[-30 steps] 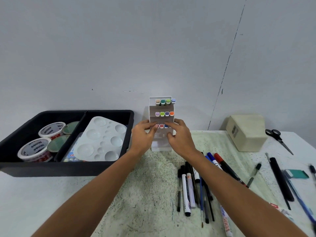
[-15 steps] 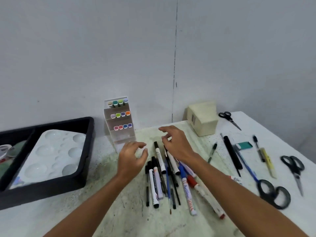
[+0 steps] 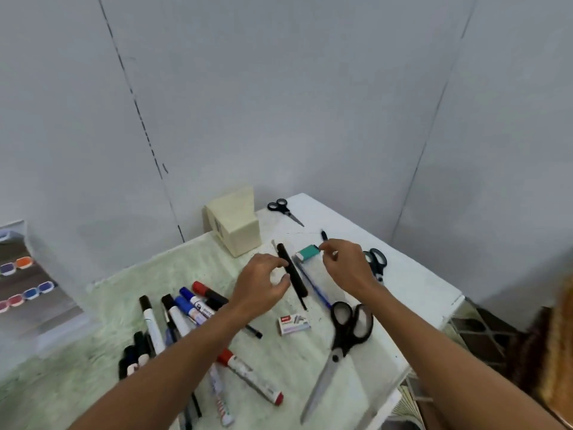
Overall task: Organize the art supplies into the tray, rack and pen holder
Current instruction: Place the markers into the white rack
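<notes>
grey wall (image 3: 310, 103) behind | dark seam (image 3: 141, 125) running down it | white worktop (image 3: 412, 283) | brown furry thing (image 3: 555, 346) at right edge

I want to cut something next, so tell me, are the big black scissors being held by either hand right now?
No, the big black scissors lie flat on the table, nearer than both hands and untouched.

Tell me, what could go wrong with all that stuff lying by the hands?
The big scissors lie near the table edge, blades toward the person; a passing right arm might knock them off. The left hand hovers by the black stick, which could roll if bumped. The small stapler-pin box lies loose between the arms and could get swept aside.
</notes>
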The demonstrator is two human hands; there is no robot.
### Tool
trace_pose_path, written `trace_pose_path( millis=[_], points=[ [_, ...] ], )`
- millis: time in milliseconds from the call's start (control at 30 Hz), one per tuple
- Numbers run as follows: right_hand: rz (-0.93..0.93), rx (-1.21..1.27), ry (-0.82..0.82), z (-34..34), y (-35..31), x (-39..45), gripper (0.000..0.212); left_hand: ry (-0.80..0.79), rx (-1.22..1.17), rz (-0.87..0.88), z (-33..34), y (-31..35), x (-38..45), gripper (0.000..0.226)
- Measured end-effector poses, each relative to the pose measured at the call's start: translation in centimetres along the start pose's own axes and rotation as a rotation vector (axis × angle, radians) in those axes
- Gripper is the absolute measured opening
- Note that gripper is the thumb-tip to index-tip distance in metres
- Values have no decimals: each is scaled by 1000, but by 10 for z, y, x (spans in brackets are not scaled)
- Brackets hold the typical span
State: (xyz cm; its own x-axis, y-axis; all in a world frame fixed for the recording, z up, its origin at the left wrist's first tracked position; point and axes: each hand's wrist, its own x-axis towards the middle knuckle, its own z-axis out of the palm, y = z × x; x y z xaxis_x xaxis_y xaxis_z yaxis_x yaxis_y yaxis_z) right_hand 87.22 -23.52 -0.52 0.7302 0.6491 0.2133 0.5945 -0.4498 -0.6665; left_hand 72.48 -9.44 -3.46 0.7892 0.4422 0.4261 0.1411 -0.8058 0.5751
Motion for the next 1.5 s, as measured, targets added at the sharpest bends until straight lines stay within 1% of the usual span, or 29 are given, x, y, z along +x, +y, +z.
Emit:
trace_pose_path(
  millis=[100,200,267,333,367,467,533,600,667,833,967,1033,1167,1300,1367,1433,1500],
  points=[
    [102,-141,-34,-12,29,6,23,-72,9,57,24,11,16,41],
    [152,-212,-119,-17,43,13,32,-138,43,115,40,13,26,42],
    [145,-249,-213,-18,49,21,43,-152,73,138,46,12,30,42],
    [121,-307,-326,-21,49,32,58,-159,105,150,49,9,31,44],
    [108,-333,-381,-23,48,39,62,-164,117,149,49,7,32,46],
    [87,-386,-523,-26,45,55,66,-197,122,141,49,1,31,48],
    [116,-398,-600,-26,46,63,76,-224,120,139,48,-4,30,49],
    [145,-353,-625,-23,49,70,80,-228,114,138,47,-8,29,48],
    [170,-282,-610,-21,53,75,78,-224,112,141,46,-11,29,46],
    [296,-57,-564,-27,55,76,57,-227,108,157,42,-14,30,45],
    [235,83,-450,-35,35,74,51,-196,94,180,30,-12,29,43],
    [206,181,-441,-33,17,72,47,-180,89,173,18,-13,26,43],
    [132,351,-519,-15,-26,60,42,-149,122,134,-13,-22,10,46],
    [63,495,-645,22,-84,41,34,-90,150,34,-59,-38,-21,50],
    [23,541,-701,44,-113,31,30,-53,178,-12,-85,-48,-40,47],
    [-49,561,-749,67,-142,19,30,1,217,-78,-114,-56,-63,45],
    [-132,578,-761,88,-169,6,36,62,244,-131,-141,-63,-87,46]
  ],
)
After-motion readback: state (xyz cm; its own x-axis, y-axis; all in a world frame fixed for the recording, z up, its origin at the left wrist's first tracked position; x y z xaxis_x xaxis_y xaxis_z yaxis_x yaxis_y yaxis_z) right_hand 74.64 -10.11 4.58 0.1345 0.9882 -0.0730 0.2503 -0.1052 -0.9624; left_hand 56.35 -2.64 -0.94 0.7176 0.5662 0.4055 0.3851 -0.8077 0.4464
